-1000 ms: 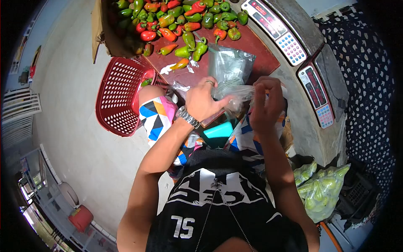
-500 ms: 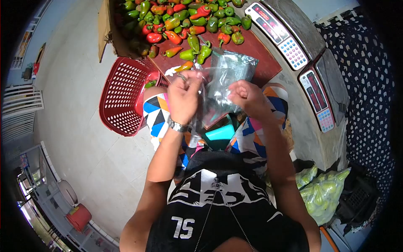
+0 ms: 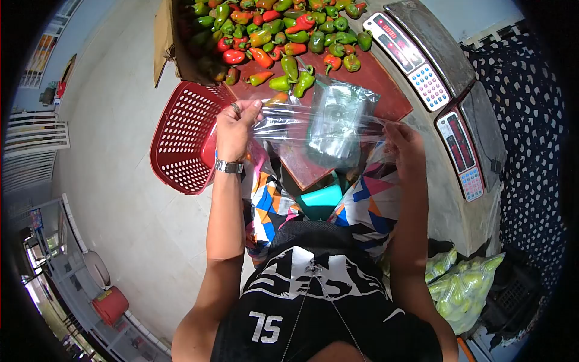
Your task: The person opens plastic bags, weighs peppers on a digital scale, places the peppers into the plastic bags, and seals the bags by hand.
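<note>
A clear plastic bag (image 3: 289,123) is stretched taut between my two hands over the front of the red table. My left hand (image 3: 236,128) pinches one side of it, with a ring on a finger and a metal watch at the wrist. My right hand (image 3: 405,145) is closed on the opposite side. Beneath the stretched plastic, a stack of clear plastic bags (image 3: 341,108) lies on the red tabletop (image 3: 386,84). Just beyond are green peppers (image 3: 280,83), and a larger heap of red and green peppers (image 3: 261,37) spreads behind them.
A red perforated basket (image 3: 184,133) stands at the left by my knee. Two digital scales (image 3: 407,60) sit on a ledge at the right. A cardboard flap (image 3: 163,42) borders the peppers. Filled green bags (image 3: 461,289) rest at the lower right; a turquoise container (image 3: 321,199) is between my legs.
My hands have moved apart, left hand to the left and right hand to the right. The clear bag between them has gone from loose to stretched.
</note>
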The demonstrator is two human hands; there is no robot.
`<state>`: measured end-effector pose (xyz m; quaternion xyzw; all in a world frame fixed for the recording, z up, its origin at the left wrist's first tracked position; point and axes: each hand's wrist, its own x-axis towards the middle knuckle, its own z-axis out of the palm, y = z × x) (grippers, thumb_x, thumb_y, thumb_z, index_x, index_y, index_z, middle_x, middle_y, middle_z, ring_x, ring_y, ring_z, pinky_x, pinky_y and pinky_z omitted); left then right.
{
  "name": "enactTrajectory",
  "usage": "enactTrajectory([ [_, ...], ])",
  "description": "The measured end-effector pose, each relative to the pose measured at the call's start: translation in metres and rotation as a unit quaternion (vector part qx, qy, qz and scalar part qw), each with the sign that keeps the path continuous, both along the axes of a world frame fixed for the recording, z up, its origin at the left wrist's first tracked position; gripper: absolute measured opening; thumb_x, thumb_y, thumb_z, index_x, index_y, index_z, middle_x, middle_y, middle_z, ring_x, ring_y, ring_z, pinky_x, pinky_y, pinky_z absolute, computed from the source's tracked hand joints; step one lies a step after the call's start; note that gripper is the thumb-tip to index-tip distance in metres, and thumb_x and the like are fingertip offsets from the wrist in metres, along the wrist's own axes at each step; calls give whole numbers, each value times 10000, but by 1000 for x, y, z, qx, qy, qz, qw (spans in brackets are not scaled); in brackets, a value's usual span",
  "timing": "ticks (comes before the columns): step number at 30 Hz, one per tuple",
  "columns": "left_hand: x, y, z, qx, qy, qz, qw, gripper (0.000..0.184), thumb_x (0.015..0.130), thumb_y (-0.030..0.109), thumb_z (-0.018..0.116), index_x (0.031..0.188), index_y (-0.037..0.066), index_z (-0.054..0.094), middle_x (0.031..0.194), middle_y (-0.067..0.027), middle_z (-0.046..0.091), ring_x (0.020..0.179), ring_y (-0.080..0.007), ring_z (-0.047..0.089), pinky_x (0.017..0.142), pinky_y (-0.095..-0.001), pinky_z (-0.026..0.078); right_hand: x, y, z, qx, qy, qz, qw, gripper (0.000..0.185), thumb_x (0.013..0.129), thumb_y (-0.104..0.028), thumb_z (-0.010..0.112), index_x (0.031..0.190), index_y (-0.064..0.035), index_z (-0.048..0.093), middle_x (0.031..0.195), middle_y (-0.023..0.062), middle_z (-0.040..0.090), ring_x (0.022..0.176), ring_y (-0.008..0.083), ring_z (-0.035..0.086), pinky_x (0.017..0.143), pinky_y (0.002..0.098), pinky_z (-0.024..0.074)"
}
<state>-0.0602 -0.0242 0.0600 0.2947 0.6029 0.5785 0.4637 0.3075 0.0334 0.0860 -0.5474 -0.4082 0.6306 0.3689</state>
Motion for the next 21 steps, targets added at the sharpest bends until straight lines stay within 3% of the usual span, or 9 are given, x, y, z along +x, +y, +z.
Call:
enactTrajectory([
  [3,-2,0,-7,25,-47,4,999,164,1002,151,731,1008,-13,737,840,-8,713,739,-57,610,687,-207,461,20,1,-9,2,74,-16,997,242,1003,-256,727,1014,-19,679,762,-22,583,650,62,496,617,239,391],
  [11,-12,-1,-17,36,-62,7,997,164,1005,133,717,1039,-26,734,900,-38,731,803,-80,633,765,-225,482,34,7,-8,6,73,-51,996,262,1003,-247,735,1095,-7,686,907,-24,661,756,52,581,677,205,447],
  [16,-11,0,-6,-7,20,-9,1000,110,980,107,745,990,-1,737,808,1,712,657,-37,556,591,-192,410,32,11,-21,44,34,-77,995,241,1024,-260,711,1056,-22,693,841,-37,642,700,45,557,628,206,424],
  [21,-8,7,-19,-7,31,-15,999,116,984,134,753,993,21,728,757,37,666,617,-32,550,539,-190,382,34,20,-25,87,-58,-85,991,249,1023,-289,717,960,-50,685,717,-62,568,612,29,498,562,208,380],
])
